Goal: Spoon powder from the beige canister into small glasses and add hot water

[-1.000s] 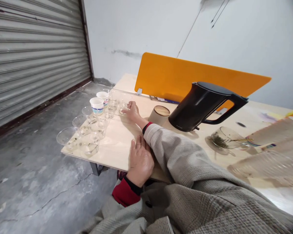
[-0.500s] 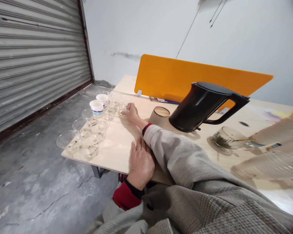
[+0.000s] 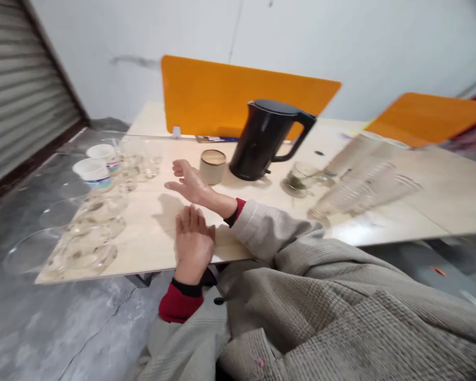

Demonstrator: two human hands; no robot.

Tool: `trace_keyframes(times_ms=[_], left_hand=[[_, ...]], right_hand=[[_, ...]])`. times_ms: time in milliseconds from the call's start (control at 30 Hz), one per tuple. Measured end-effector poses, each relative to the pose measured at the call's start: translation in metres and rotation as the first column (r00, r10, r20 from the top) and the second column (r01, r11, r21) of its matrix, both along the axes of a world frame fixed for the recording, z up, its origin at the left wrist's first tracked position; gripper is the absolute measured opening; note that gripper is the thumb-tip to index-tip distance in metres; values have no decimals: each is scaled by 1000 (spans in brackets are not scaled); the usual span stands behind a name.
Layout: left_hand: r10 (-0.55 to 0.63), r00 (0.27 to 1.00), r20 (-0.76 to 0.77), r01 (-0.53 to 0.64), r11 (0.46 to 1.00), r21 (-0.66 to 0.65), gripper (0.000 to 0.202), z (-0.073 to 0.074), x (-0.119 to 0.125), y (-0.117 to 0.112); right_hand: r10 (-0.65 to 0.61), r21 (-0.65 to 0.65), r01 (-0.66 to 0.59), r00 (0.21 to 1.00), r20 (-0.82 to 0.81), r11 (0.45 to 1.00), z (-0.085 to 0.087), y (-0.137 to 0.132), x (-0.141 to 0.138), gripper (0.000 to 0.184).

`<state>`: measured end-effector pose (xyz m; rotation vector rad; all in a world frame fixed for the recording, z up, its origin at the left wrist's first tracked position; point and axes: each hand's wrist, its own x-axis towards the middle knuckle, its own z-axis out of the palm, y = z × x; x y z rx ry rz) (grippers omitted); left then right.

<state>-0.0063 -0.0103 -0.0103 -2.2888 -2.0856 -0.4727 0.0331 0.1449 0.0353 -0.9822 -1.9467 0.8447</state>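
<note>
My right hand (image 3: 191, 182) hovers over the table with fingers apart and nothing in it, just left of a grey canister with a wooden lid (image 3: 213, 166). Flat on the wooden table (image 3: 150, 233), near its front edge, lies my left hand (image 3: 193, 241), fingers stretched out. Clear cups (image 3: 89, 248) with dark bits inside stand in rows along the table's left end, smeared by motion. Two white paper cups (image 3: 95, 174) with blue bands are among them. A black electric kettle (image 3: 264, 140) stands right of the canister.
An orange divider panel (image 3: 238, 98) rises behind the kettle, and another orange panel (image 3: 428, 119) is at the right. On the table's right side are a glass cup with green leaves (image 3: 297, 180) and stacks of clear plastic cups (image 3: 365, 190) lying on their sides.
My right hand has let go of a clear cup in the rows and drawn back toward the canister. My left hand stays on the table. The view has turned right.
</note>
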Motion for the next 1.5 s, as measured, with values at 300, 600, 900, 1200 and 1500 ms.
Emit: trace_keyframes(times_ms=[300,600,900,1200,1500], left_hand=[[-33,999,-19,34,996,87,62,-5,-5,6],[-47,999,-18,47,998,41,67,-5,-11,9],[-45,998,-43,46,999,11,71,-1,-11,7],[-61,998,-30,62,998,29,69,-3,-14,10],[-55,998,-13,55,998,38,69,-2,-12,8]], right_hand=[[-433,392,362,895,108,846,67,-116,254,31],[-721,498,568,272,638,655,74,-113,416,21],[-744,510,601,229,628,615,64,-115,404,17],[-787,509,617,338,516,599,62,-118,404,29],[-881,669,601,435,185,437,108,-151,376,33]])
